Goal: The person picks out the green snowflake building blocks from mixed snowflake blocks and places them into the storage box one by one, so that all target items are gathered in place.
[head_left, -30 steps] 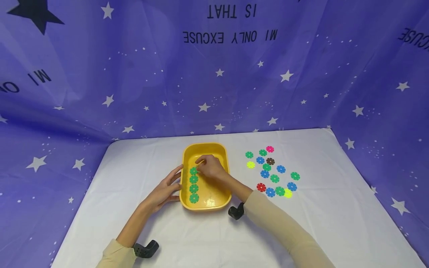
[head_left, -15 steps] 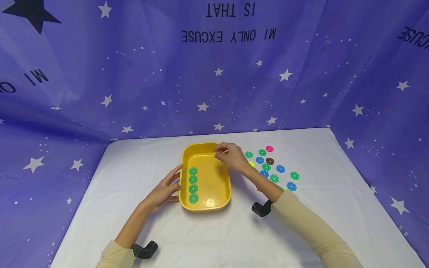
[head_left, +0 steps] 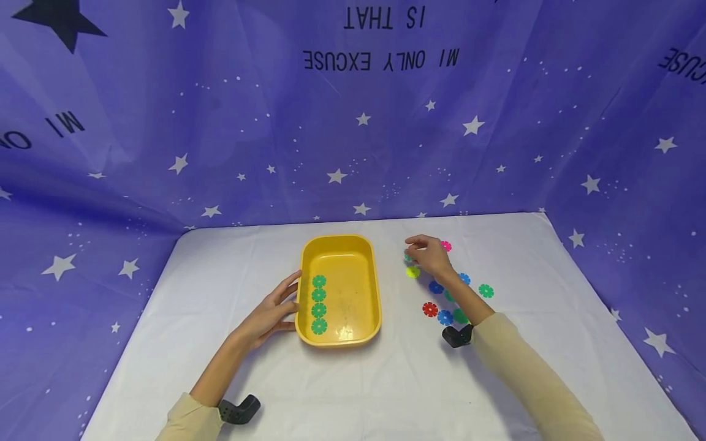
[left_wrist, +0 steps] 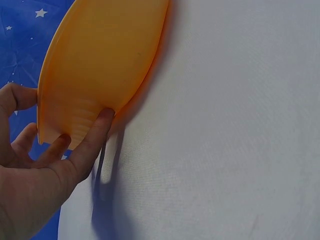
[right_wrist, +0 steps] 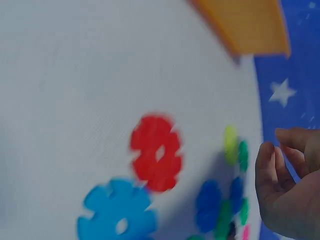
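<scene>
My left hand [head_left: 270,315] rests against the left side of a yellow plastic tray [head_left: 377,306], its spread fingers touching the outer wall and rim. In the left wrist view, fingertips [left_wrist: 106,114] press on the tray's wall [left_wrist: 110,45]. A column of green notched plastic discs [head_left: 318,310] lies inside along the tray's left. My right hand [head_left: 432,256] hovers over the loose discs, thumb and forefinger apart above a green disc [head_left: 408,258] that it partly hides. Nothing shows between its fingers. A yellow disc [head_left: 413,272] lies just below that hand.
Loose discs lie right of the tray, among them a red one [head_left: 430,309], a blue one [head_left: 445,317], a pink one [head_left: 446,246] and a green one [head_left: 486,291]. The right forearm covers others. A purple star-printed cloth [head_left: 331,141] rises behind the white table [head_left: 331,392].
My right hand has moved right, out of the tray and across its right rim, to the loose discs. My left hand and the discs in the tray have stayed put.
</scene>
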A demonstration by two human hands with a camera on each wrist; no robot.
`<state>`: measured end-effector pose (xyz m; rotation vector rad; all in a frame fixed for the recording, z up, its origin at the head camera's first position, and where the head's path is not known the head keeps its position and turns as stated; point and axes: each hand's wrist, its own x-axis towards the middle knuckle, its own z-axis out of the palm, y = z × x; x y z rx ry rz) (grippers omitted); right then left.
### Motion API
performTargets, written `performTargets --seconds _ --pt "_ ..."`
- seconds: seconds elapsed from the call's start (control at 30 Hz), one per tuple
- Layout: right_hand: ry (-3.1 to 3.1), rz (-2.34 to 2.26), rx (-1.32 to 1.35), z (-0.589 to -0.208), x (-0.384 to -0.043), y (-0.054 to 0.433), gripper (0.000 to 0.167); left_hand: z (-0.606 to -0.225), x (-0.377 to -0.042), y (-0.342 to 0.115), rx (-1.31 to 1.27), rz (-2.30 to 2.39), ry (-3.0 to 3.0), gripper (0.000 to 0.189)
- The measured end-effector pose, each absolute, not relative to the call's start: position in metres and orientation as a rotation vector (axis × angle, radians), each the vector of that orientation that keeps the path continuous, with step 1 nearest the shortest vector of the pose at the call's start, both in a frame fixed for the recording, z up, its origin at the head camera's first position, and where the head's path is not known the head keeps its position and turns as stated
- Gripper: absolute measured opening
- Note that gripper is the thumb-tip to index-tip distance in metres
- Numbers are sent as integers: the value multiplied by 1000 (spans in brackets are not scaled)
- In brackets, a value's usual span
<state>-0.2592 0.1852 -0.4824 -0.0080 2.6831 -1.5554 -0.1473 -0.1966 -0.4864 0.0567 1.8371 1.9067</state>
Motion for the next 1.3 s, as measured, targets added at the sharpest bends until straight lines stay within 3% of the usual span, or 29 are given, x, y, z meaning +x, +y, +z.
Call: performTargets --seconds 0.23,0.57,1.0,1.3 --pt "2654 -1551 102 -504 -265 198 30 -487 -147 -196 58 1911 1840 78" --pt "2715 -1404 148 -506 -268 197 36 -485 -147 -195 62 1924 1824 78" --pt "2704 -1434 113 -497 -265 188 23 -486 -148 -196 65 1919 1822 79" --pt "2462 -1742 38 -469 -262 161 27 -486 -148 -196 60 1920 1826 79"
